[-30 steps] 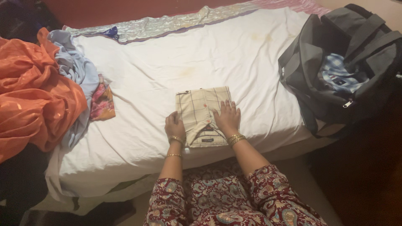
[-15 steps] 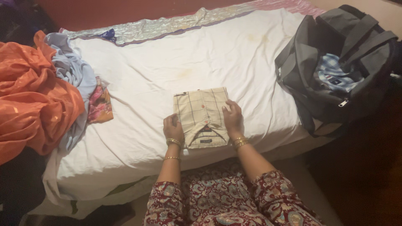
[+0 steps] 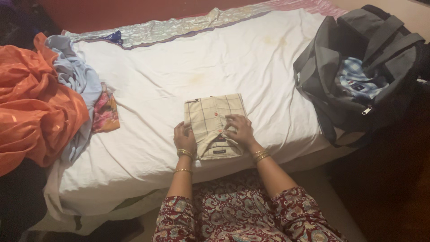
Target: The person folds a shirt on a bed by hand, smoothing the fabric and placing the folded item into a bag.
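I see my left hand (image 3: 185, 138) and right hand (image 3: 240, 130) resting flat, gripping nothing, on the folded checked shirt (image 3: 214, 122) at the bed (image 3: 148, 152)'s near edge; bare sheet lies beyond.

Taking the folded checked shirt (image 3: 214, 121) as the landmark, bare white sheet of the bed (image 3: 179, 71) spreads beyond it toward the far edge, giving open passage there. To its left more bare sheet runs until a small floral cloth (image 3: 105, 113), a pale blue garment (image 3: 78, 78) and a heaped orange fabric (image 3: 36, 103) block the way. To its right a strip of sheet stays free up to the grey duffel bag (image 3: 358, 71), which stands open at the bed's corner. On the shirt itself, the left hand (image 3: 185, 138) and right hand (image 3: 239, 131) occupy the near edge.
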